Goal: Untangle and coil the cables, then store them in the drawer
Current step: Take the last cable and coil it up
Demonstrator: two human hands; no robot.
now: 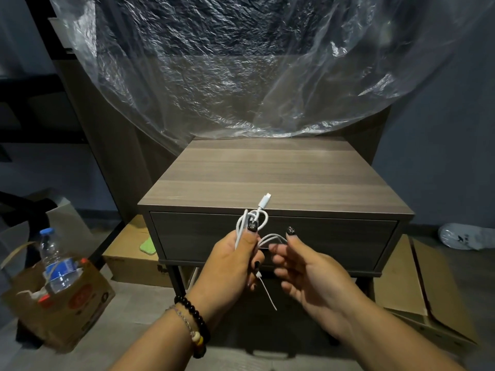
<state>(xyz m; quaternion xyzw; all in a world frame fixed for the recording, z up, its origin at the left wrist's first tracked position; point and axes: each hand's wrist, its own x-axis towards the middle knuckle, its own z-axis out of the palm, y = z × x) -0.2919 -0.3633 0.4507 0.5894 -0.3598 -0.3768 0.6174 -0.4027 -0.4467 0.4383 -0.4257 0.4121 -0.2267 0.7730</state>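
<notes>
White cable [251, 223] gripped in left hand [231, 259], loops pinned under thumb; strand pinched by right hand [308, 266] fingertips; drawer [334, 236] closed behind

A thin white cable [251, 223] is bunched into loose loops held up in front of the drawer [273, 241], gripped in the left hand [230, 261]. One end, a white plug, sticks up and to the right above the loops; the other end dangles below the hand. A few strands run across to the right hand [302, 271]. The dark wood-grain drawer is closed.
</notes>
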